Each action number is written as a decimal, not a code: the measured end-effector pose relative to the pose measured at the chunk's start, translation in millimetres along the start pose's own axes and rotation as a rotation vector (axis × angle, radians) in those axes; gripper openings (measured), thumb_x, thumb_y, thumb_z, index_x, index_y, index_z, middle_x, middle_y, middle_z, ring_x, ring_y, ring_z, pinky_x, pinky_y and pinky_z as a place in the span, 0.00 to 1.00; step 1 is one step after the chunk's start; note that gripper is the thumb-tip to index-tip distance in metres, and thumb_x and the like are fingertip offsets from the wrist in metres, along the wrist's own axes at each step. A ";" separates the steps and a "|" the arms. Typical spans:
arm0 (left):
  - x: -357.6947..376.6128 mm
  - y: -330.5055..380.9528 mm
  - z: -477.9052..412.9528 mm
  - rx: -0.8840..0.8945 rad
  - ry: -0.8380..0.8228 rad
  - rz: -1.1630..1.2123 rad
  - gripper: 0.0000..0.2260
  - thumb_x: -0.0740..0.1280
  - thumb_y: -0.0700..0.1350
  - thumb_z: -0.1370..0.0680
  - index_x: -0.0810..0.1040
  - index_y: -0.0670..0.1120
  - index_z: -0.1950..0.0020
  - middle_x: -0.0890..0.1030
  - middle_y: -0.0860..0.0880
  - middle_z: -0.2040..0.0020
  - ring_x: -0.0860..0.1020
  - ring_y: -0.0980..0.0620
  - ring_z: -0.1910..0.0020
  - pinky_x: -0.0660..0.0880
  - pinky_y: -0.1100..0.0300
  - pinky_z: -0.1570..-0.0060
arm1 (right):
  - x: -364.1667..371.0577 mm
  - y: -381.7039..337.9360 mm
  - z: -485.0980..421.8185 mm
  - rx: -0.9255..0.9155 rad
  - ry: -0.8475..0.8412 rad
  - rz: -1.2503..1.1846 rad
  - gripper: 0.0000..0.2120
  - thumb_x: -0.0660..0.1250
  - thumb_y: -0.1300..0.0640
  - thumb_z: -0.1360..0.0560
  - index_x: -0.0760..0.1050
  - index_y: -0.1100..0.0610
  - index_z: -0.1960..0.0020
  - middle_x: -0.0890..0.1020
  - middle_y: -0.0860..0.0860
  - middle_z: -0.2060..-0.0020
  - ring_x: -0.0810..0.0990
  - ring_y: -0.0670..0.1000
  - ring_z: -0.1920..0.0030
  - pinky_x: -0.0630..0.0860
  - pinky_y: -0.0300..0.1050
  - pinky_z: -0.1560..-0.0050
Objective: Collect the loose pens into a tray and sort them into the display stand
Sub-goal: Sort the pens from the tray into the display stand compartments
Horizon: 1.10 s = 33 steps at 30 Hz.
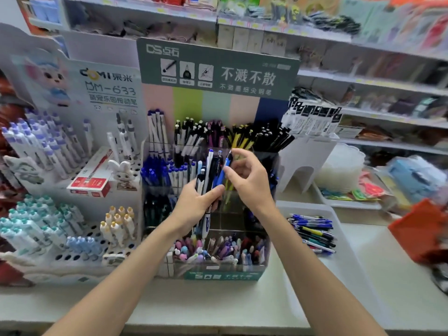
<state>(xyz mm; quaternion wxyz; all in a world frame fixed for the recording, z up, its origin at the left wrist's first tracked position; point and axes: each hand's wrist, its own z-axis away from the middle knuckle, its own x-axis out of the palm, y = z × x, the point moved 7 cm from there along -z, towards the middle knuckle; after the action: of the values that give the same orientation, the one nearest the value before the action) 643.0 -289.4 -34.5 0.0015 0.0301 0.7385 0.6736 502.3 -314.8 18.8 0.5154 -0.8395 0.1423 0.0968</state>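
Left hand (197,202) grips a pen bundle (209,168); right hand (251,183) pinches its blue pen (221,172) (tray (339,272) just beside, rightward).

A red-and-white box (91,177) lies beside a white rabbit figurine (122,172), stocked shelves (339,37) behind

Stationery shop. A pale, smooth-topped desk (218,304) runs across the front. Behind it stand white metal shelves (363,78) in several tiers, packed with blurred packets, price strips on the edges. Plain white wall (8,10) at top left. Bright, even indoor light.
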 end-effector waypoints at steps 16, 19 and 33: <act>58.3 -28.7 -23.7 -0.073 -0.114 0.012 0.03 0.62 0.41 0.17 0.72 0.45 0.44 0.85 0.47 0.59 0.74 0.53 0.70 0.73 0.59 0.67 | -105.9 14.4 6.1 -0.159 0.401 0.240 0.17 0.69 0.66 0.25 0.72 0.56 0.38 0.79 0.49 0.55 0.80 0.48 0.57 0.79 0.41 0.53; 56.5 -25.6 -22.0 -0.088 -0.121 0.070 0.03 0.62 0.40 0.17 0.73 0.44 0.44 0.85 0.46 0.60 0.75 0.53 0.70 0.75 0.60 0.68 | -87.6 19.7 12.3 -0.230 0.342 0.357 0.17 0.69 0.66 0.24 0.72 0.61 0.36 0.79 0.51 0.53 0.79 0.49 0.58 0.78 0.41 0.51; 36.7 -26.4 -23.1 -0.130 -0.083 0.154 0.04 0.66 0.39 0.19 0.77 0.40 0.46 0.85 0.46 0.58 0.82 0.51 0.63 0.78 0.60 0.64 | -72.9 48.7 15.5 -0.244 0.300 0.652 0.10 0.71 0.61 0.27 0.82 0.59 0.46 0.82 0.52 0.54 0.74 0.50 0.48 0.70 0.47 0.44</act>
<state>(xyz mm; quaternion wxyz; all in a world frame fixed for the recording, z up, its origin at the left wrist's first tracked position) 604.3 -313.0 -57.3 -0.0178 0.1143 0.6882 0.7163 417.0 -311.7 -6.4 0.3269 -0.8103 0.4634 0.1478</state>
